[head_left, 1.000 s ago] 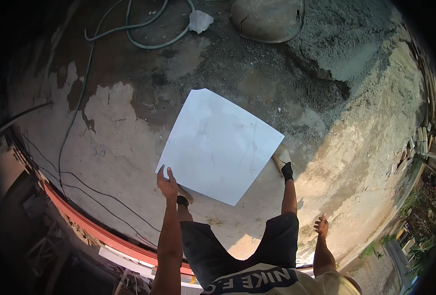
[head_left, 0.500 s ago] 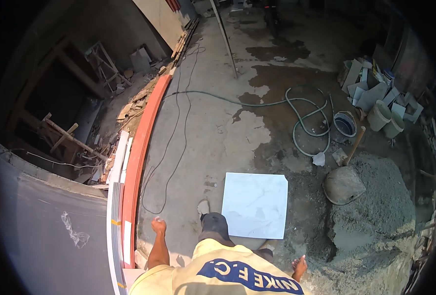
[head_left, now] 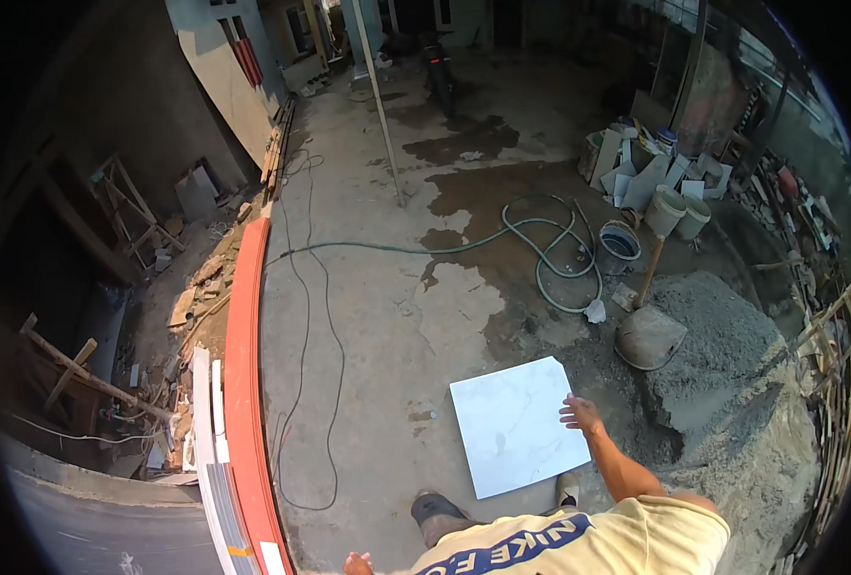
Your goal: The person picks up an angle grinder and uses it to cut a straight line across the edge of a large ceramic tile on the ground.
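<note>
A large white tile [head_left: 516, 431] with faint grey veins is in front of my feet. Its far right corner is chipped. I cannot tell whether it lies flat or leans. My right hand [head_left: 581, 414] is open at the tile's right edge, fingers stretched over that edge; touching or just above, I cannot tell. Down at the lower edge of the view, my left hand [head_left: 358, 563] shows only in part. Its visible fingers are apart and hold nothing, and the concrete floor [head_left: 377, 402] is beneath it.
Left of me runs a stack of long red strips [head_left: 245, 383]. Thin cable [head_left: 337, 412] and a green hose [head_left: 416, 250] cross the floor. At right, a shovel [head_left: 652, 337] rests by a grey mortar heap [head_left: 713, 335], near a black bucket [head_left: 621, 241]. A pole [head_left: 377, 105] stands ahead.
My right hand has come up from beside my body to the tile's right edge. My left hand is now lower in view. The tile appears turned, and the view has tipped toward the far end.
</note>
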